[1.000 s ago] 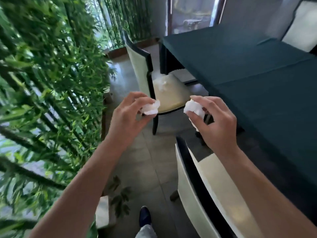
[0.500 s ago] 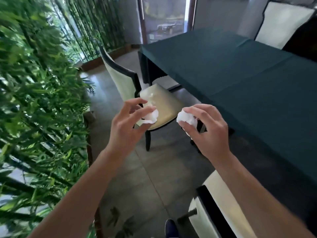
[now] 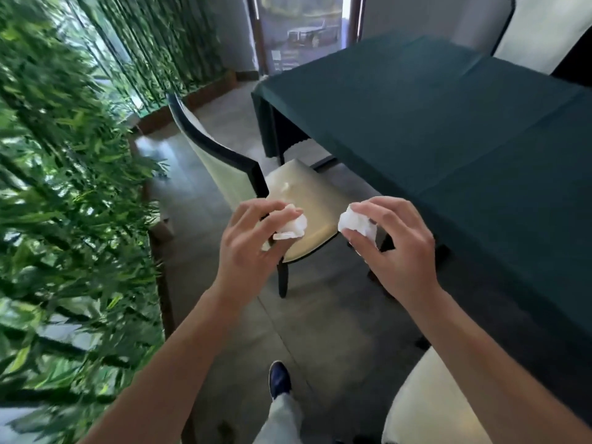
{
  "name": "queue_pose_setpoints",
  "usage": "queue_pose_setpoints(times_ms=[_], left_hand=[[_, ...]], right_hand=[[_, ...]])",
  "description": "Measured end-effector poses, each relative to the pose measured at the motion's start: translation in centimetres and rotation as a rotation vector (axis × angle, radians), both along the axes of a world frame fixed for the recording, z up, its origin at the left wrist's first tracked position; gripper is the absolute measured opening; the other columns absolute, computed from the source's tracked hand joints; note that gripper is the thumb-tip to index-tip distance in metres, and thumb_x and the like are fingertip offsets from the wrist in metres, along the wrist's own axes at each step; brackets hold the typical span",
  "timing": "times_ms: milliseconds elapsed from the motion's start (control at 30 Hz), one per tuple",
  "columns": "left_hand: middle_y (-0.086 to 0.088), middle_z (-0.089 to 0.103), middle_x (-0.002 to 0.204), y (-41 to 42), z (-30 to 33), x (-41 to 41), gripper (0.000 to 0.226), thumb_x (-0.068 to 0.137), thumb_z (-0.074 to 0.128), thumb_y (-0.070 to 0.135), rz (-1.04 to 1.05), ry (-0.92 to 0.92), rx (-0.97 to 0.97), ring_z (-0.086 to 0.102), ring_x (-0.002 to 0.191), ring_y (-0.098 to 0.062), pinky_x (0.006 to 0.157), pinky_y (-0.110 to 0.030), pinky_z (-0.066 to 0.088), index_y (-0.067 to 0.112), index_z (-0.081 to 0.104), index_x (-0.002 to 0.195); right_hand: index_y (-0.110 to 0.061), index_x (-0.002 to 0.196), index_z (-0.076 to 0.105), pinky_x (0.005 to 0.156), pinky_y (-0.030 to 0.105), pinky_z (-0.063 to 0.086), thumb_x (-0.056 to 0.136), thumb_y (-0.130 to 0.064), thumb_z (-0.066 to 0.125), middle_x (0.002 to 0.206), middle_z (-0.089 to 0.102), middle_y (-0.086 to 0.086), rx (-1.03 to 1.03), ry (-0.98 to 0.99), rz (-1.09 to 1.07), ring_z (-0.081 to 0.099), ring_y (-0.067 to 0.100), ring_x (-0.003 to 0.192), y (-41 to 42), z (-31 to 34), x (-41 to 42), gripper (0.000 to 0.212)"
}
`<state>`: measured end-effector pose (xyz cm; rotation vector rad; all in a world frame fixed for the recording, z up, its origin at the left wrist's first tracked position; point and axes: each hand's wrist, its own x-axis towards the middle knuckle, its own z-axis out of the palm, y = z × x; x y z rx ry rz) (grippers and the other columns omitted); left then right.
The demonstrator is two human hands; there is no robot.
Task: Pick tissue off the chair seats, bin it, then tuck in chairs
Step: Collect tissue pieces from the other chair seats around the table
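Grey stone floor tiles (image 3: 320, 322) are seen underfoot, and a tall wall of green bamboo leaves (image 3: 64, 187) is seen along the left side. On the right, a long table covered with a dark green cloth (image 3: 432, 123) is seen. A cream chair with a black frame (image 3: 230, 161) is pulled out from the near corner of the table, with its padded seat (image 3: 314, 193) left showing. A small white tissue scrap (image 3: 283, 186) is seen lying on that seat, near the chair's back. Part of a second cream chair (image 3: 426, 405) is seen at the bottom right, and a third cream chair back (image 3: 541, 24) is seen past the far side of the table. A dark blue shoe (image 3: 279, 378) is seen on the floor below.

Both hands are held up in front of the seat, a little apart. A crumpled white tissue ball (image 3: 293, 224) is pinched by the fingers and thumb of the left hand (image 3: 253, 245). A second crumpled white tissue ball (image 3: 357, 223) is gripped in the curled fingers of the right hand (image 3: 397, 245).
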<state>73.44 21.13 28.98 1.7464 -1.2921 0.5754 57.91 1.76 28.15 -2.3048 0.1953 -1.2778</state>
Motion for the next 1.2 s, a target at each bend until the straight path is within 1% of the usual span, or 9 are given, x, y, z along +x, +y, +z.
queue_pose_setpoints(times_ms=[167,433,533,667,733,833,900,1100,1200], left_hand=[[-0.010,0.073,0.111,-2.7,-1.4,7.1,0.031,0.087,0.084,0.018,-0.031,0.082,-0.020,0.067,0.103,-0.033,0.091,-0.036,0.055,0.013,0.073,0.116],[-0.008,0.073,0.115,-7.0,-4.4,16.6,0.039,0.086,0.084,0.015,0.009,0.188,0.019,0.067,0.105,-0.031,0.096,-0.035,0.052,0.021,0.067,0.120],[-0.006,0.072,0.117,-9.2,-5.6,18.5,0.039,0.085,0.084,0.011,0.034,0.250,0.065,0.066,0.106,-0.028,0.096,-0.038,0.052,0.019,0.069,0.120],[-0.004,0.073,0.116,-12.4,-6.9,19.3,0.039,0.086,0.082,0.018,0.188,0.232,0.123,0.069,0.104,-0.024,0.088,-0.037,0.057,0.026,0.065,0.120],[-0.007,0.074,0.114,-13.5,-7.1,19.3,0.029,0.092,0.076,0.025,0.308,0.213,0.134,0.071,0.102,-0.025,0.082,-0.039,0.061,0.022,0.066,0.119],[-0.014,0.072,0.113,-15.0,-6.4,18.7,0.024,0.097,0.069,0.025,0.394,0.227,0.145,0.071,0.100,-0.029,0.086,-0.040,0.061,0.010,0.068,0.117],[-0.014,0.071,0.113,-16.6,-6.1,18.5,0.026,0.095,0.071,0.019,0.439,0.241,0.159,0.070,0.100,-0.030,0.089,-0.038,0.059,0.012,0.067,0.119],[-0.005,0.067,0.117,-22.1,-9.5,21.4,0.034,0.092,0.072,0.015,0.559,0.463,0.144,0.066,0.100,-0.024,0.082,-0.035,0.057,0.023,0.062,0.124],[-0.004,0.067,0.119,-23.8,-11.9,23.6,0.036,0.091,0.076,0.012,0.575,0.537,0.149,0.064,0.103,-0.022,0.085,-0.029,0.053,0.022,0.063,0.123]], right_hand=[[-0.008,0.114,0.077,0.084,0.042,0.058,0.093,-0.027,0.080,0.111,0.071,0.010,-0.021,0.053,-0.053,0.068,0.028,0.098,-1.9,0.0,6.7,0.028],[-0.010,0.113,0.077,0.086,0.038,0.057,0.094,-0.029,0.078,0.112,0.070,0.007,0.010,0.147,-0.084,0.067,0.026,0.099,-6.2,-1.4,15.3,0.028],[-0.010,0.114,0.077,0.089,0.038,0.057,0.094,-0.030,0.078,0.115,0.071,0.005,0.066,0.167,-0.063,0.068,0.025,0.103,-9.0,-3.0,18.1,0.028],[-0.012,0.115,0.077,0.090,0.040,0.057,0.093,-0.029,0.079,0.118,0.072,0.001,0.149,0.217,-0.001,0.068,0.022,0.107,-13.8,-6.6,21.6,0.028],[-0.013,0.115,0.076,0.088,0.041,0.058,0.094,-0.032,0.077,0.119,0.071,-0.001,0.195,0.277,0.051,0.067,0.021,0.108,-16.5,-8.4,23.2,0.028],[-0.016,0.116,0.075,0.085,0.044,0.059,0.095,-0.035,0.075,0.121,0.069,-0.003,0.254,0.349,0.148,0.066,0.019,0.110,-20.4,-9.5,25.9,0.029],[-0.015,0.116,0.075,0.085,0.045,0.059,0.096,-0.036,0.074,0.120,0.069,-0.002,0.245,0.397,0.212,0.066,0.019,0.110,-22.7,-9.7,28.4,0.029],[-0.015,0.116,0.075,0.086,0.043,0.059,0.095,-0.035,0.075,0.121,0.068,-0.001,0.226,0.471,0.309,0.065,0.018,0.109,-25.7,-10.0,35.4,0.029],[-0.015,0.115,0.075,0.085,0.042,0.059,0.095,-0.035,0.076,0.120,0.068,-0.001,0.179,0.514,0.320,0.065,0.019,0.107,-26.5,-10.6,37.6,0.028]])
